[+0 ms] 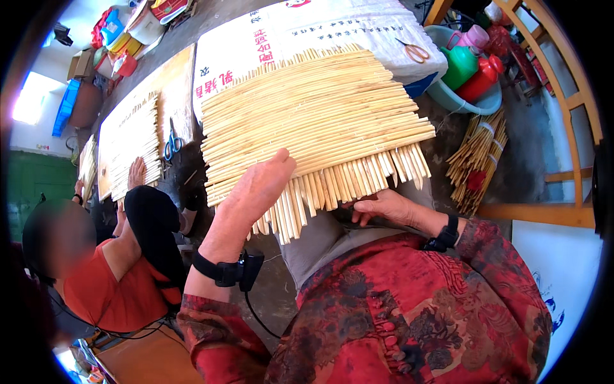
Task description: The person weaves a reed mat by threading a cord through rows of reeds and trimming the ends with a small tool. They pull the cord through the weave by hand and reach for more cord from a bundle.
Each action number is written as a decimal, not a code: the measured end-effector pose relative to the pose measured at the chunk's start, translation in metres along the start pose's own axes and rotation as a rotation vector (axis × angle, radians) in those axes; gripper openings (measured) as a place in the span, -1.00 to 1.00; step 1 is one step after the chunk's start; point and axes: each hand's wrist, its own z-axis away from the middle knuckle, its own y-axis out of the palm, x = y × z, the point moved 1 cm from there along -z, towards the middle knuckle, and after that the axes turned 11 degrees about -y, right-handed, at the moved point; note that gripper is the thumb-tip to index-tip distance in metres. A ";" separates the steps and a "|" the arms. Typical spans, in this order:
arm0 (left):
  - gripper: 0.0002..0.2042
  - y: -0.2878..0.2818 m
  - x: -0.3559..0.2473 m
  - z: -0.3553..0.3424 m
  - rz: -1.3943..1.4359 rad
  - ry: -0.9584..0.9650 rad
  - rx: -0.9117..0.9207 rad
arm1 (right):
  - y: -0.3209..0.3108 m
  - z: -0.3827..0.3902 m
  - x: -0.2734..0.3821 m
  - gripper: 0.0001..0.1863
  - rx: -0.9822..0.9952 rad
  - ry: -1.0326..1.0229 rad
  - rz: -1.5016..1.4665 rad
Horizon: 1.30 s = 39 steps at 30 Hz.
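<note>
A mat of pale yellow reed stalks (300,109), laid side by side and bound with thin thread, slopes from the table toward my lap. Below its near edge, a row of cut reed ends (332,187) points toward me. My left hand (259,185) is closed at the mat's near left part, fingers curled against the stalks; what it pinches is hidden. Close under the reed ends, above my lap, my right hand (387,208) has its thumb and fingers curled in. Anything held there is too small or hidden to make out. Both wrists wear black bands.
Brown-handled scissors (416,52) lie on the white printed sheet (345,29) at the far right. Blue scissors (173,141) rest by a wooden board at left. A co-worker (121,275) sits left beside another reed mat (134,147). Right stand a basin (486,105) and reed bundles (476,160).
</note>
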 end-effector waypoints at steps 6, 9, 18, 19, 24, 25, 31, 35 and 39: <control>-0.88 -0.004 0.004 -0.013 -0.063 0.023 0.089 | 0.004 -0.014 -0.007 -0.51 0.075 -0.113 -0.283; -0.89 -0.004 0.003 -0.019 -0.066 0.035 0.143 | 0.007 -0.015 -0.007 -0.50 0.054 -0.125 -0.353; -0.92 0.013 -0.006 -0.014 0.219 -0.029 -0.089 | 0.009 -0.011 -0.001 -0.53 -0.165 -0.119 -0.454; -0.93 0.018 -0.005 -0.012 0.260 0.011 -0.165 | 0.007 -0.011 -0.001 -0.53 -0.164 -0.117 -0.452; -0.92 0.039 -0.010 -0.007 0.218 -0.016 -0.419 | 0.007 -0.008 0.003 -0.55 -0.170 -0.141 -0.469; -0.92 0.041 -0.010 -0.006 0.193 -0.022 -0.445 | 0.002 -0.006 -0.001 -0.55 -0.159 -0.150 -0.500; -0.92 0.043 -0.030 -0.011 0.490 -0.170 -0.595 | -0.014 0.008 -0.001 -0.54 -0.171 -0.146 -0.446; -0.95 0.035 -0.021 -0.015 0.880 -0.239 -0.477 | -0.005 0.017 0.000 -0.52 -0.200 -0.079 -0.498; -0.92 0.026 0.012 0.005 1.500 -0.324 -0.343 | -0.009 0.018 -0.002 -0.53 -0.219 -0.058 -0.491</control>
